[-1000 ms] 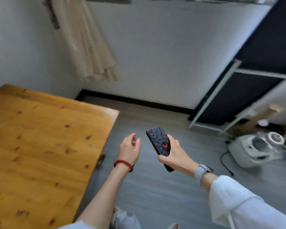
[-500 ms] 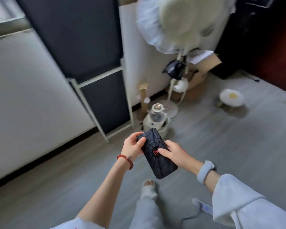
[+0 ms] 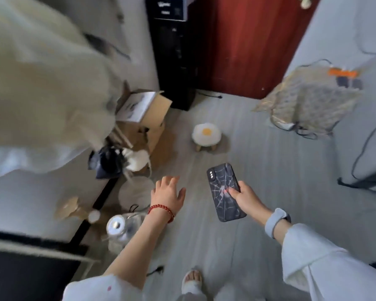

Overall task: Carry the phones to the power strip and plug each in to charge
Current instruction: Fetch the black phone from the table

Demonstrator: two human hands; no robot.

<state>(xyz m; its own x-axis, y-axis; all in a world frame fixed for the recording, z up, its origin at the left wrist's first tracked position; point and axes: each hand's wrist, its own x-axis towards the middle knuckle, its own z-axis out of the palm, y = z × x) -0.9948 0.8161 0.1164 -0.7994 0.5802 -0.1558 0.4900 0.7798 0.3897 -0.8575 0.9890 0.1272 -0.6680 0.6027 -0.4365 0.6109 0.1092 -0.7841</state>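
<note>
- left hand: fingers spread loose, holding nothing, red bead bracelet on the wrist, just hanging over the floor
- phone: right of that hand and apart from it, dark spiderweb case facing up
- right hand: gripping the phone's lower right edge, thumb across the back
- egg-shaped stool: on the floor beyond both hands
- orange power strip: way off past the right hand, blurry

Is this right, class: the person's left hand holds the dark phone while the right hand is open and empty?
No, the hands are swapped. The head view shows the right hand holding the dark phone, while the left hand is open and empty.
</note>
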